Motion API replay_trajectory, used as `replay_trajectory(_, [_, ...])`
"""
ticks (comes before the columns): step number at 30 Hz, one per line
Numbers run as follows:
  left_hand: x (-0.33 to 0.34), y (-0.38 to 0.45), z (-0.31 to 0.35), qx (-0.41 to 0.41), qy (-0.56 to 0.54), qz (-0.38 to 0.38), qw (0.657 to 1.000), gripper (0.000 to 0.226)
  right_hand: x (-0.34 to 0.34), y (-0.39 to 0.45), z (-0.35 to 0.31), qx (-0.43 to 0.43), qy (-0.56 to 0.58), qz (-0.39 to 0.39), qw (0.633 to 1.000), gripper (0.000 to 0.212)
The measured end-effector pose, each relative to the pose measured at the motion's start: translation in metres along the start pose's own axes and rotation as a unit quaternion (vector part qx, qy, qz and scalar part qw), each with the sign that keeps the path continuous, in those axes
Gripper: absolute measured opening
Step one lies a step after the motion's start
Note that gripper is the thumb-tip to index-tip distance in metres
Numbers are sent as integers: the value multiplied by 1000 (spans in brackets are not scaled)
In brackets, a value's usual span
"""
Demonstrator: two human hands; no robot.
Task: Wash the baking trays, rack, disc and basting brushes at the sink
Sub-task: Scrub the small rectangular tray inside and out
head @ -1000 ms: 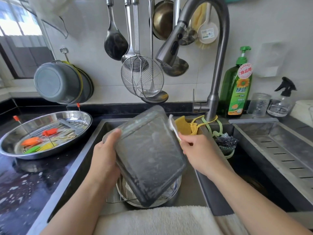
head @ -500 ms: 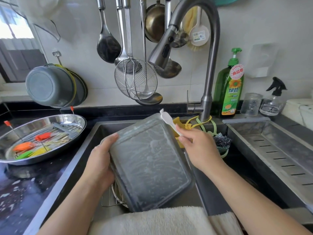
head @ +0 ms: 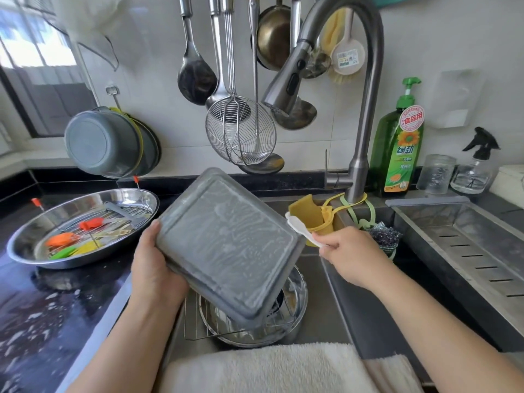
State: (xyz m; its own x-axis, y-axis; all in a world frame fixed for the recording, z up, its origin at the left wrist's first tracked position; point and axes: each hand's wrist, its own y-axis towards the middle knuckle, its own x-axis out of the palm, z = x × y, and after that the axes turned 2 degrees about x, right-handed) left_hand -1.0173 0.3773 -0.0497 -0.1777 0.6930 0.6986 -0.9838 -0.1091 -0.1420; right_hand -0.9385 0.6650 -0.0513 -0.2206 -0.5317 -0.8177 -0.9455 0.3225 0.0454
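A grey rectangular baking tray (head: 226, 245), soapy, is held tilted over the sink with its underside facing me. My left hand (head: 153, 268) grips its left edge. My right hand (head: 351, 256) holds a white brush handle (head: 302, 229) whose tip meets the tray's right edge. Below the tray in the sink lie a wire rack (head: 198, 327) and a round metal tray (head: 295, 302). On the counter at left, a large oval steel tray (head: 25, 239) holds orange, green and yellow basting brushes (head: 65, 239) and a rack.
The faucet (head: 365, 114) arches above the sink; ladles and a wire skimmer (head: 241, 131) hang on the wall. A green detergent bottle (head: 397, 148), jar and spray bottle stand at right beside a drain basin (head: 465, 251). A white towel (head: 269, 367) covers the sink's front edge.
The tray has been turned and lifted, its far end now higher and further left. My right hand with the white brush has moved right, away from the tray's top to its right edge.
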Motion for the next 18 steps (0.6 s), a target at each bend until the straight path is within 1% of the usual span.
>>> replay_trajectory(4, [1,-1,-1,12,-17,21,1000,49,-4,1,6,53,-66,-50,995,36])
replay_trajectory(6, [-4,3,-4,14,-27,26,999,51,-3,1,5,71,-82,-43,993,39])
replay_trajectory(9, [-4,2,-5,15,-31,26,999,49,-2,0,1,44,-27,9,999,38])
replay_trajectory(11, [-2,3,-5,7,-22,20,1000,44,1,-2,-2,17,8,19,1000,37])
replay_trajectory(12, [-1,3,-5,1,-24,23,999,43,2,-2,-2,7,0,16,1000,36])
replay_trajectory(14, [-2,2,-6,-11,-27,31,999,42,4,-3,-2,-2,-35,-8,999,33])
replay_trajectory(15, [-3,1,-7,-9,-25,33,999,40,3,-4,-3,4,-36,-29,999,33])
replay_trajectory(18, [-5,-1,-6,-2,-43,48,998,32,3,-12,-14,5,16,-95,995,33])
